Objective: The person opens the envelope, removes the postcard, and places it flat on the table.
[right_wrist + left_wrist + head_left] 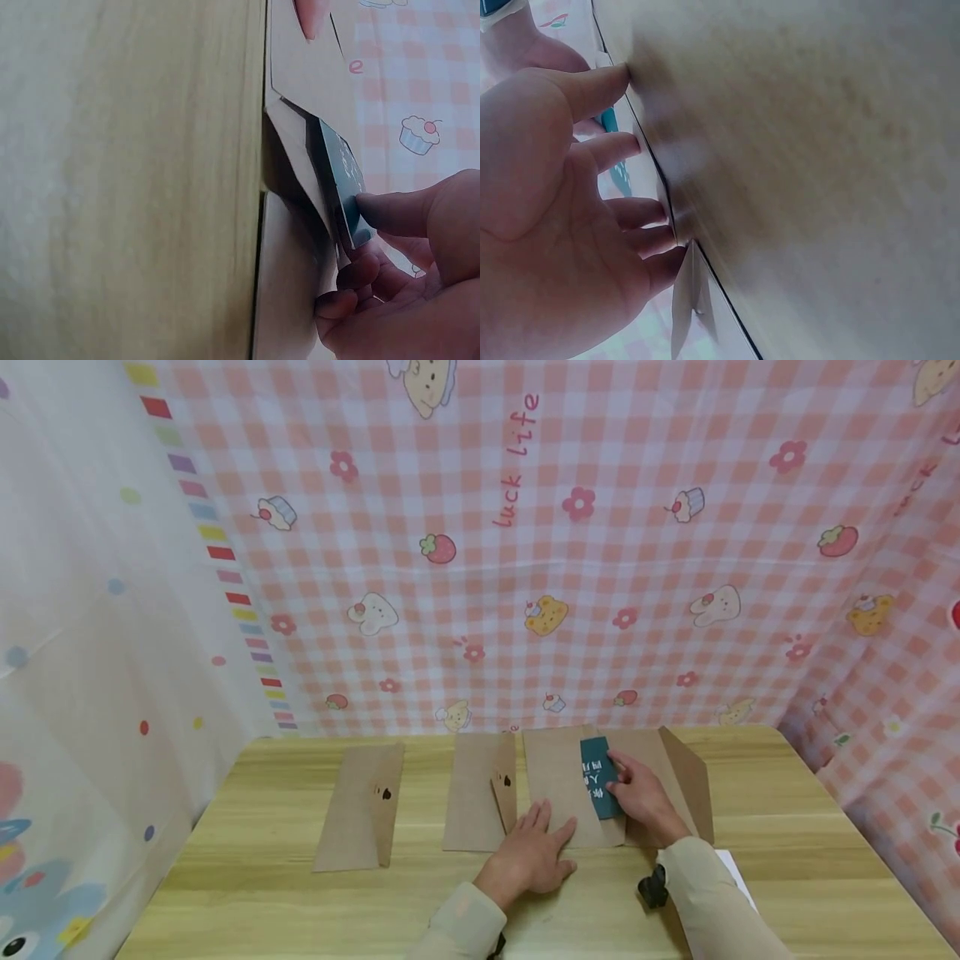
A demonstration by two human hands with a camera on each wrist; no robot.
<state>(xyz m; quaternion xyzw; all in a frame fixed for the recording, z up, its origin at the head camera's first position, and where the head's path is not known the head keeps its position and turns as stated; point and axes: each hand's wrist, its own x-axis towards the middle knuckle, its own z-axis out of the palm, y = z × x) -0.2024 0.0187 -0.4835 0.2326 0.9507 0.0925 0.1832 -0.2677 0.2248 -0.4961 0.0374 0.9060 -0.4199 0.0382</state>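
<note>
My right hand (643, 795) pinches a dark green card (596, 777) with white lettering between thumb and fingers. The card is at the right end of a brown kraft envelope (553, 777); in the right wrist view the green card (341, 176) stands tilted beside the envelope's lifted paper edge. How far it reaches inside is hidden. Fingers spread, my left hand (528, 853) rests at the near edge of this envelope. Just left of it lies another kraft envelope (474, 793), its flap partly raised and marked with a dark print.
A further kraft envelope (352, 810) lies at the left of the wooden table (255, 860). To the right is an envelope with its flap (686, 781) unfolded. White paper (738, 878) shows beside the right sleeve. A checked cloth (480, 577) hangs behind the table.
</note>
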